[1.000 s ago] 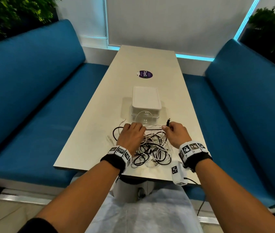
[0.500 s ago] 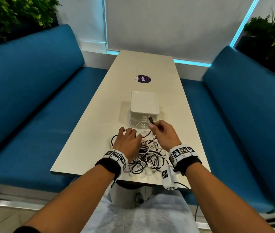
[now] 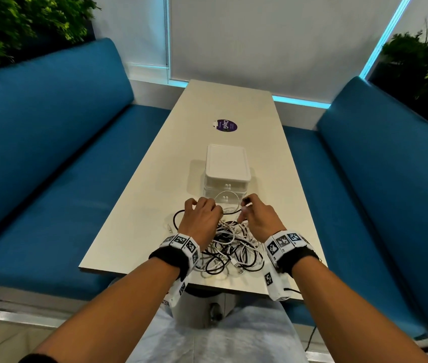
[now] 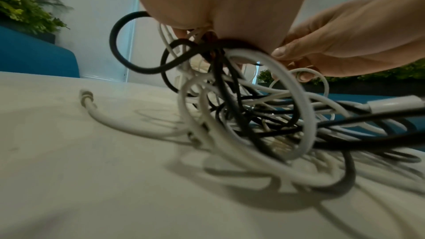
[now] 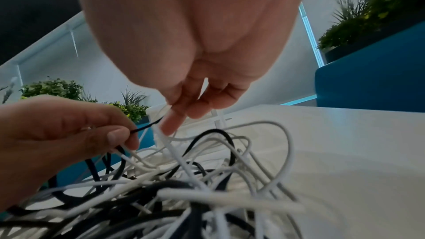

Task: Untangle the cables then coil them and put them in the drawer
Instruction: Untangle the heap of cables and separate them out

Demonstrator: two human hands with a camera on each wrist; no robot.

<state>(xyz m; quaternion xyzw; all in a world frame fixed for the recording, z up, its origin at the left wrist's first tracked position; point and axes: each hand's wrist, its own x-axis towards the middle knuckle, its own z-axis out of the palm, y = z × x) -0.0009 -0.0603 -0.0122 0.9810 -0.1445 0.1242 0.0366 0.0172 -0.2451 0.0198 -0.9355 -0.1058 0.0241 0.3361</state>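
The left hand (image 3: 201,218) curls its fingers round a bunch of black and white strands; the right hand (image 3: 257,218) pinches a thin black cable (image 5: 147,126) between thumb and fingers; the tangled cables (image 3: 229,251) lie on the table (image 3: 139,231) near its front edge; the white drawer unit (image 3: 227,170) stands just beyond them, closed.

Drawer unit (image 3: 227,166) stands just beyond cable tangle (image 3: 229,247); table (image 3: 142,218) sides lie bare.
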